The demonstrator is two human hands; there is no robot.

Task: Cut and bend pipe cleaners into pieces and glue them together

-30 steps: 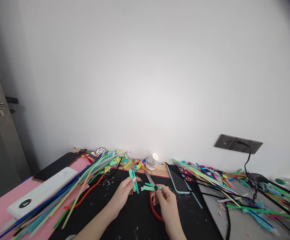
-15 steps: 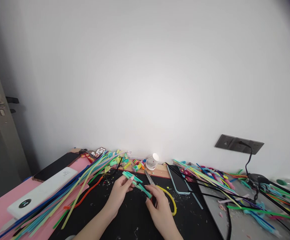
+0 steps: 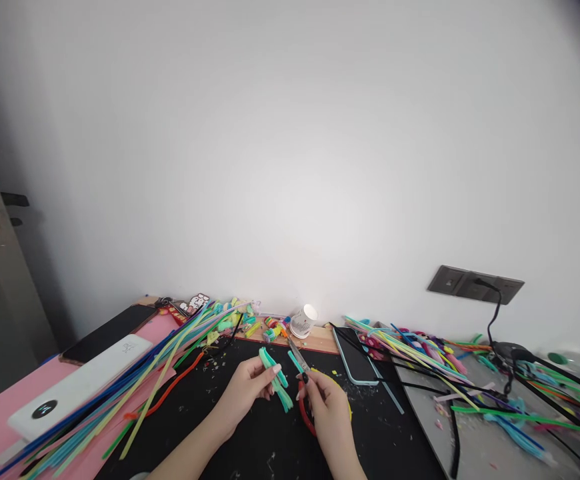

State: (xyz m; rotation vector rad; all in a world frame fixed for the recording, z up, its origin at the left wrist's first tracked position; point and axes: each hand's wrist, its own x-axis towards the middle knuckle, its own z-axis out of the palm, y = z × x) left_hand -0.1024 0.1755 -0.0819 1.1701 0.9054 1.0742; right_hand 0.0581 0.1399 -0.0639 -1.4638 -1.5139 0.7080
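Observation:
My left hand [image 3: 244, 392] is closed round a small bundle of folded teal pipe cleaner pieces [image 3: 276, 379], held up over the black mat [image 3: 250, 447]. My right hand [image 3: 326, 408] grips scissors [image 3: 297, 359] with a red and yellow handle. Their blades point up and away, just right of the teal bundle, with a short teal piece against them. The two hands are close together near the middle of the mat.
Long coloured pipe cleaners [image 3: 135, 393] lie in a sheaf at left over a pink mat, beside a white power bank [image 3: 77, 390] and a dark phone [image 3: 105, 333]. Another phone [image 3: 353, 360], more pipe cleaners [image 3: 420, 357], cables and a wall socket [image 3: 475, 285] are at right. A small white cup [image 3: 304, 322] stands by the wall.
My right hand has picked the scissors up off the mat and raised the blades beside the teal bundle. The left hand has turned the bundle slightly.

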